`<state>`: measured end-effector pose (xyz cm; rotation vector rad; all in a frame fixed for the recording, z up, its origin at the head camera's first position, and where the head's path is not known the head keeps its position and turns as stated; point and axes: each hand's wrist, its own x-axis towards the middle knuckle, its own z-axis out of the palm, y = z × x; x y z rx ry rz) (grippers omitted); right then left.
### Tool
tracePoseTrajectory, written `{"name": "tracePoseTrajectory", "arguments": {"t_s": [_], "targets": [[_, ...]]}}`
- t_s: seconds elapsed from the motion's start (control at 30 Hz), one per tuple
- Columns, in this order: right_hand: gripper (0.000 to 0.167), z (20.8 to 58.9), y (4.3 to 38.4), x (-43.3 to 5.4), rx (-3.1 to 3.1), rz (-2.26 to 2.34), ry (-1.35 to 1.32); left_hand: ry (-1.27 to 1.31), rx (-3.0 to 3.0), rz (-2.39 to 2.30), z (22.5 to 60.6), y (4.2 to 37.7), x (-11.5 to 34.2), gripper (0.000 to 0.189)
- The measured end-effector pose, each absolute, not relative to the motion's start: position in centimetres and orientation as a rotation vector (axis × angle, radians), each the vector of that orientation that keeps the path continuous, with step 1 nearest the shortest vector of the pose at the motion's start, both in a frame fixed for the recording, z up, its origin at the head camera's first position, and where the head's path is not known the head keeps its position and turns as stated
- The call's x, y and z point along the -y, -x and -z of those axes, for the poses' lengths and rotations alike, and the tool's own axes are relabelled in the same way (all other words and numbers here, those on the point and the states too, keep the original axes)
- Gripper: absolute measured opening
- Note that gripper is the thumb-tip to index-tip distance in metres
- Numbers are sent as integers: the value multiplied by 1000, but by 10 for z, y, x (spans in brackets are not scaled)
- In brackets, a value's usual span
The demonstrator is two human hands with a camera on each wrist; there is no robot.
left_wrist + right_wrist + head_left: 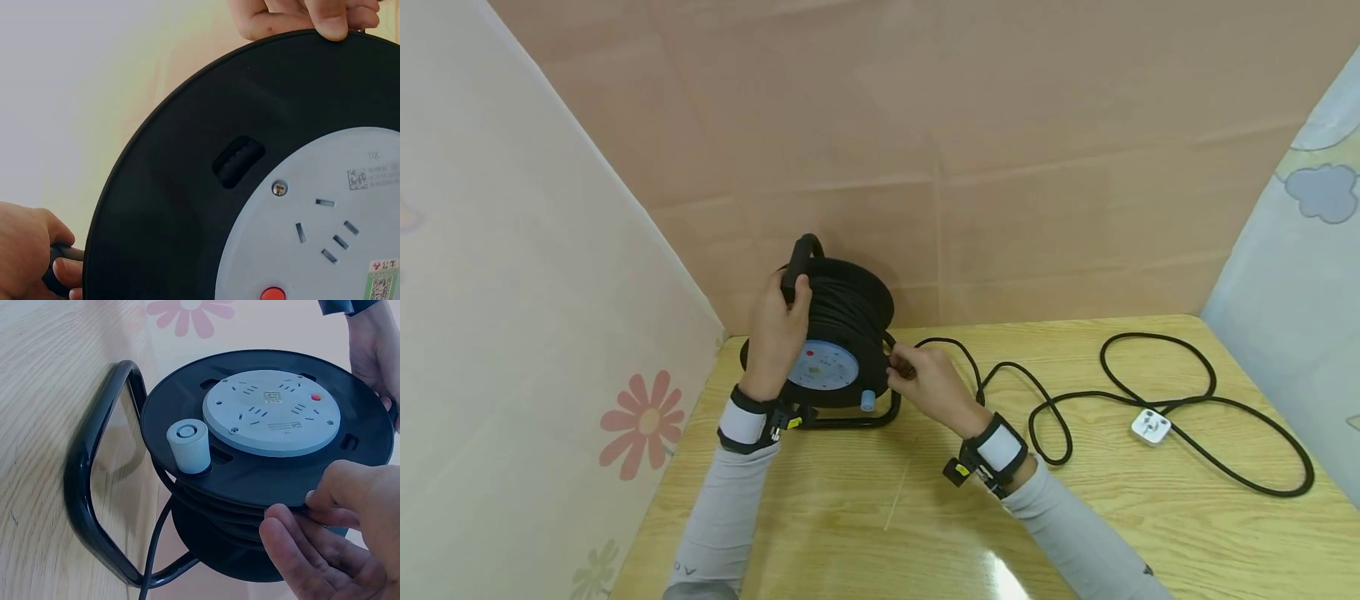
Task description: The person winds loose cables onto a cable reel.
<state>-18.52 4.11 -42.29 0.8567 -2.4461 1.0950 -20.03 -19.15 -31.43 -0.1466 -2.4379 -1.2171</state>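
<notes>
A black cable reel stands on a tubular metal frame, its pale blue socket panel facing the person. Dark cable is wound round its drum. My left hand grips the carrying handle at the upper left. In the right wrist view, a light blue crank knob sticks out from the front disc. My right hand pinches the disc's rim at its right side, thumb on the face and fingers behind the edge, as the left wrist view also shows.
Loose cable runs in loops over the wooden table to the right. A white plug lies among the loops. A brown covered wall rises behind, with patterned side walls left and right.
</notes>
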Motion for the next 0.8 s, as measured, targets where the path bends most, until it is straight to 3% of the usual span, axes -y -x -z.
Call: {"name": "tracePoseTrajectory", "arguments": {"t_s": [0.8], "targets": [[18,420,176,-70,2500,-1090,-796,185,2425,1257,315,193,162,46]]}}
